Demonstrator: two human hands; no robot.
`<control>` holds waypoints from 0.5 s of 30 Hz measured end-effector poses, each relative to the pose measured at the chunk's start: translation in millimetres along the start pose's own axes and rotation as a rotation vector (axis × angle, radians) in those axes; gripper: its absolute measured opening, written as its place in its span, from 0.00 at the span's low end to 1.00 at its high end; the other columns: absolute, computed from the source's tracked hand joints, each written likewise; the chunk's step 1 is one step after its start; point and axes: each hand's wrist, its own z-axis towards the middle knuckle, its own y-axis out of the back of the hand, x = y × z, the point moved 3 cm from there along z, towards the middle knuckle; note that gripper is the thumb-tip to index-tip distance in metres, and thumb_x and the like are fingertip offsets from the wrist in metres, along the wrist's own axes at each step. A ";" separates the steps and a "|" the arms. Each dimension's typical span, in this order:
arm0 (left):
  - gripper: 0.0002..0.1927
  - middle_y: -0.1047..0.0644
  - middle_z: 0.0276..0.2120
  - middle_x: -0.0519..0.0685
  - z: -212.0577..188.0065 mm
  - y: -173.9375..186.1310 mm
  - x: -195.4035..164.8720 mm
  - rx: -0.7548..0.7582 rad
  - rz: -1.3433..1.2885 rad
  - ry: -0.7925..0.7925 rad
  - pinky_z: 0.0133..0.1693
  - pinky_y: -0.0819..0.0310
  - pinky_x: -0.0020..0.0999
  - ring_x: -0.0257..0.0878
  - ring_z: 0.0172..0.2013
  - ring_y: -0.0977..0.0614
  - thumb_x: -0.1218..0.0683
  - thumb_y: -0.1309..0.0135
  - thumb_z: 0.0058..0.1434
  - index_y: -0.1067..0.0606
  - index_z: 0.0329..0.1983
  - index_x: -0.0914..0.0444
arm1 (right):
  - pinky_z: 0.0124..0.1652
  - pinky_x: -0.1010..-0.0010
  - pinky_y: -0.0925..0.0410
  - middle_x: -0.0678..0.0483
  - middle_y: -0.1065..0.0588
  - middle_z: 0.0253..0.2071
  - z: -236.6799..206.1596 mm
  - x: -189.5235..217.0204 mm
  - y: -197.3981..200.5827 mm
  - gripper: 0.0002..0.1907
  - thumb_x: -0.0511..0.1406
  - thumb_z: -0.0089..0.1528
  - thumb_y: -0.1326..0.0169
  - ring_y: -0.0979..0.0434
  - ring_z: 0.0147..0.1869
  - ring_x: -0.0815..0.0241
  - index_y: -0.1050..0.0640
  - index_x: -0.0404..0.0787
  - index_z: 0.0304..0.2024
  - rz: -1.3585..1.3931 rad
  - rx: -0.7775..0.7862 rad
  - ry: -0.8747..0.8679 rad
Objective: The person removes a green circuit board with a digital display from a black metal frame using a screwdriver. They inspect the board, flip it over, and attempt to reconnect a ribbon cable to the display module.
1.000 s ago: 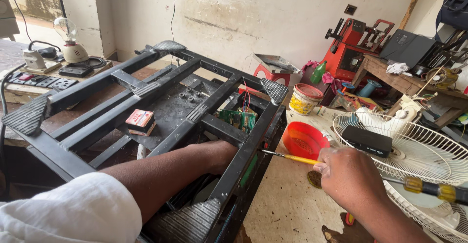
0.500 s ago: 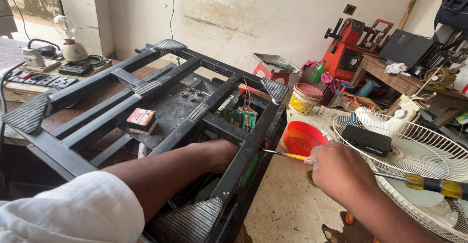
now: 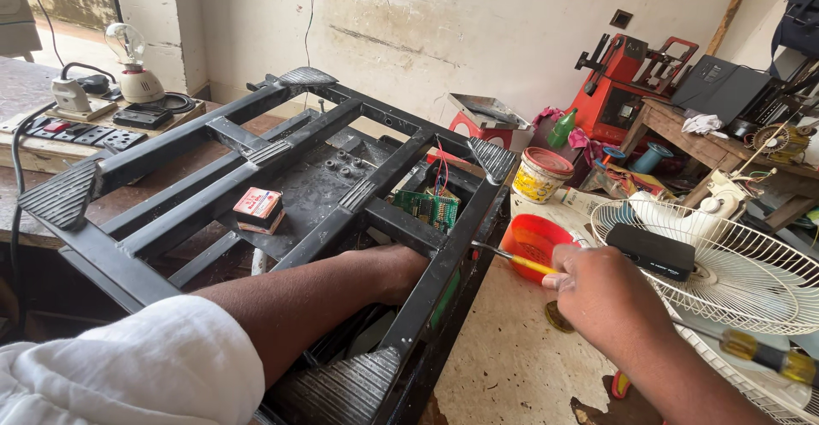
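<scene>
Head view: right hand (image 3: 601, 293) drives screwdriver (image 3: 512, 259) into black frame (image 3: 281, 169)

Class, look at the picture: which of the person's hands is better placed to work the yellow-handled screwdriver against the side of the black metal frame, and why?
Right. The right hand already grips the yellow-handled screwdriver, its tip at the black metal frame. The left hand is reached down inside the frame, mostly hidden.

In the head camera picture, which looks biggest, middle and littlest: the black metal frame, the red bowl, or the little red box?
1. black metal frame: by far the largest.
2. red bowl.
3. little red box.
The bowl and box look close in size, so their order is unsure.
</scene>
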 end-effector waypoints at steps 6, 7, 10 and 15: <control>0.24 0.24 0.59 0.53 -2.2 1.3 -2.6 0.006 0.009 -0.002 0.57 0.26 0.42 0.45 0.58 0.21 0.47 0.50 0.67 0.30 0.64 0.58 | 0.42 0.56 0.27 0.43 0.20 0.29 0.5 0.6 -3.1 0.13 0.43 0.62 0.43 0.18 0.35 0.45 0.16 0.42 0.36 0.025 0.117 -0.081; 0.24 0.24 0.59 0.53 -2.3 0.7 -2.5 0.007 0.009 -0.003 0.57 0.26 0.42 0.45 0.58 0.21 0.48 0.50 0.67 0.30 0.64 0.59 | 0.43 0.56 0.27 0.43 0.20 0.29 0.6 0.4 -4.0 0.12 0.43 0.62 0.43 0.17 0.36 0.46 0.16 0.42 0.37 0.022 0.130 -0.084; 0.24 0.24 0.59 0.53 -1.5 0.0 -1.9 0.010 0.009 -0.003 0.57 0.26 0.42 0.45 0.58 0.21 0.48 0.50 0.67 0.29 0.64 0.59 | 0.43 0.57 0.26 0.45 0.19 0.30 1.8 0.9 -4.8 0.11 0.42 0.61 0.43 0.17 0.35 0.47 0.14 0.44 0.38 0.061 0.107 -0.028; 0.23 0.24 0.58 0.53 -0.1 -0.7 -1.7 0.009 0.001 -0.005 0.57 0.26 0.42 0.45 0.57 0.21 0.48 0.50 0.67 0.29 0.64 0.59 | 0.44 0.59 0.26 0.46 0.18 0.30 3.3 -1.7 -6.3 0.12 0.43 0.62 0.42 0.16 0.36 0.50 0.14 0.44 0.39 0.030 0.160 -0.084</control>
